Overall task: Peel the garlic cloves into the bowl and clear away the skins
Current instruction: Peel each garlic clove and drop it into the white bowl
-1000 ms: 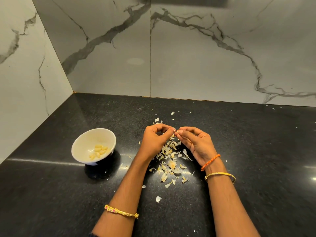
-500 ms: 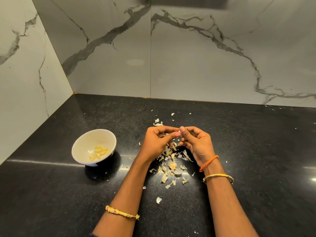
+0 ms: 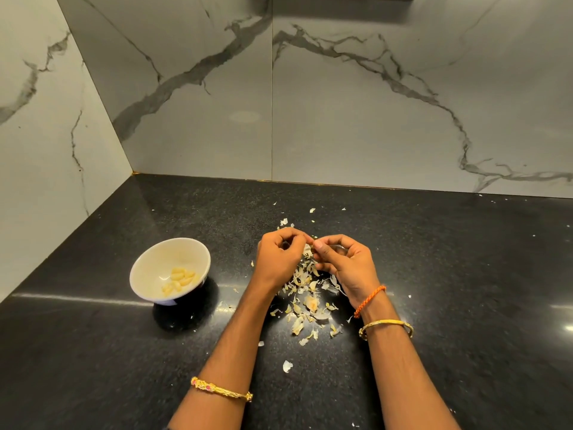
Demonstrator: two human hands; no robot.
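skins point(image 3: 305, 301) lay heaped on tabletop point(image 3: 465, 274) beneath wrists | left hand point(image 3: 280, 259) and right hand point(image 3: 342, 263) met fingertip to fingertip, pinching one clove point(image 3: 309, 247) | best peeled over that heap | bowl point(image 3: 148, 268) of peeled cloves point(image 3: 179, 279) sat left

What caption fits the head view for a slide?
Both hands, left hand and right hand, pinch a garlic clove above scattered skins; peeled cloves sit in the white bowl.
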